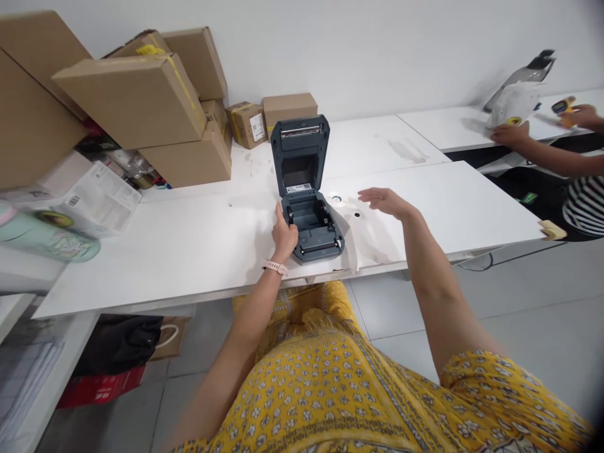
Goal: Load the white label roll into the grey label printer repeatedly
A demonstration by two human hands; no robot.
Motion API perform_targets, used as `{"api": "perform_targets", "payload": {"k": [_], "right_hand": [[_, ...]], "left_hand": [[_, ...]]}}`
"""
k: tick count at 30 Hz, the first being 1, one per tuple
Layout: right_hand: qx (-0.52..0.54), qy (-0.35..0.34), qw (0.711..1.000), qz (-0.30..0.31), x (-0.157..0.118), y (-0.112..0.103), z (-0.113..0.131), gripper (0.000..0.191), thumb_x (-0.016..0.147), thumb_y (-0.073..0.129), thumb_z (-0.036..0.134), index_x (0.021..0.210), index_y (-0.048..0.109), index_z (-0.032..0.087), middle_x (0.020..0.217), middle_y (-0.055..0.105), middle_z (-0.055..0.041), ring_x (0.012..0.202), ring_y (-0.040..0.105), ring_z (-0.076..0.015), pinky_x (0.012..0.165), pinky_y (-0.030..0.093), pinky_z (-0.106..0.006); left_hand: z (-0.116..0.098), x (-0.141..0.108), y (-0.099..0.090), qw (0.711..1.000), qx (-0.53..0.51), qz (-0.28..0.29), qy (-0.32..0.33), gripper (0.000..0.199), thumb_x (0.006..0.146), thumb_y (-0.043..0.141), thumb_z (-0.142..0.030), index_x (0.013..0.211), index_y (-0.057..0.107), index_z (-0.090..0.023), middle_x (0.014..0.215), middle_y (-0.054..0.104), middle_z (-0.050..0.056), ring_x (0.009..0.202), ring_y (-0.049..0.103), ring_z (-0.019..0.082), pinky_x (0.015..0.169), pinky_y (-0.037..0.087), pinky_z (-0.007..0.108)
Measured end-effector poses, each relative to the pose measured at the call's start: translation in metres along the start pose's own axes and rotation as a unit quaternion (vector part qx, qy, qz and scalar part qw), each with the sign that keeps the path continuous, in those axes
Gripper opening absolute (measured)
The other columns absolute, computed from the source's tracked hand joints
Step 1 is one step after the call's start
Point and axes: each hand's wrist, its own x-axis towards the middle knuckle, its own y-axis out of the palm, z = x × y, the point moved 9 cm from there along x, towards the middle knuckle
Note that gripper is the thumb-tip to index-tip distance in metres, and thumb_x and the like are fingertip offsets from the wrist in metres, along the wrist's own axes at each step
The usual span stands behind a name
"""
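A dark grey label printer (315,242) stands near the front edge of the white table, its lid (300,151) raised and its inner bay exposed. My left hand (284,236), with a pale pink band at the wrist, grips the printer's left side, the thumb over the rim. To the right of the printer, my right hand (384,201) hovers above the table with its fingers stretched out and nothing in them. A thin whitish strip (350,242) lies along the printer's right side. Beyond it is a small white ring-shaped thing (336,199).
Cardboard boxes (136,100) are piled at the back left, with smaller boxes (248,124) against the wall. A mint-green bottle (51,236) lies at the far left. On the right, a co-worker's hand (512,135) touches a white packaged item (514,107); the other holds a yellow device (564,108).
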Motion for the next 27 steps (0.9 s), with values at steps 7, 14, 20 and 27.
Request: {"api": "perform_targets", "payload": {"k": [7,14,20,27], "right_hand": [[0.020,0.026,0.996,0.086,-0.021,0.047,-0.021,0.058,0.061,0.086,0.037,0.117,0.076,0.024,0.088,0.076,-0.0019,0.082,0.069,-0.0214,0.085,0.058,-0.041],[0.108,0.010,0.993,0.040,-0.025,0.061,-0.012,0.051,0.061,0.087,0.054,0.095,0.073,0.020,0.094,0.077,-0.0093,0.083,0.070,-0.0250,0.077,0.056,-0.040],[0.160,-0.094,0.983,0.001,-0.038,0.044,0.060,0.070,0.083,0.052,0.080,0.128,0.063,0.028,0.116,0.075,-0.0146,0.112,0.070,-0.0339,0.092,0.056,-0.049],[-0.201,-0.228,0.944,0.127,-0.019,0.147,0.142,0.045,0.085,0.072,0.048,0.120,0.070,0.020,0.113,0.078,-0.0118,0.103,0.073,-0.0305,0.092,0.053,-0.042]], "left_hand": [[0.001,0.000,-0.001,1.000,-0.004,-0.003,-0.001,0.093,0.079,0.057,-0.006,0.165,0.027,-0.026,0.149,0.064,0.007,0.137,0.060,0.032,0.121,0.040,0.050],[0.003,0.000,-0.001,1.000,-0.021,-0.011,0.003,0.093,0.077,0.058,-0.006,0.162,0.031,-0.030,0.146,0.066,0.005,0.135,0.061,0.030,0.121,0.040,0.048],[0.003,0.000,0.000,1.000,-0.006,-0.006,-0.003,0.089,0.079,0.058,-0.007,0.162,0.033,-0.026,0.145,0.067,0.008,0.134,0.062,0.031,0.120,0.041,0.049],[-0.001,-0.002,-0.003,1.000,-0.003,-0.007,0.003,0.089,0.080,0.057,-0.008,0.163,0.031,-0.027,0.148,0.065,0.006,0.137,0.059,0.031,0.118,0.042,0.048]]}}
